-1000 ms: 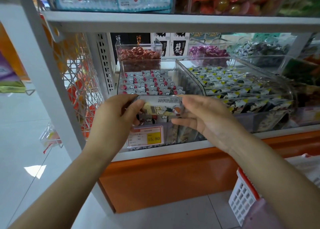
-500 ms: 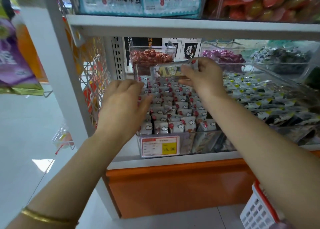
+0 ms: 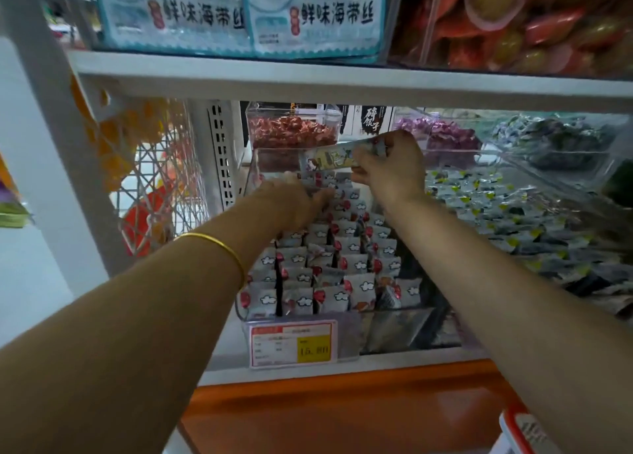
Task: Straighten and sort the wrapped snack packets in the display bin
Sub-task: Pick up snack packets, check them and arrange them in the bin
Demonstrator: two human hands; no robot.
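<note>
our right hand (image 3: 390, 169) pinches one long packet (image 3: 329, 157) by its end between thumb and fingers, holding it nearly level in the air over the back of the clear bin (image 3: 394, 330). our left hand (image 3: 291, 200) lies palm down on the rear rows of small packets (image 3: 342, 278) standing upright in that bin; its fingertips are blurred, so we cannot tell if they grip anything. a gold bangle (image 3: 219, 244) circles the left wrist. a price tag (image 3: 293, 344) sits on the bin's front wall. a tub of red sweets (image 3: 294, 112) stands behind.
</note>
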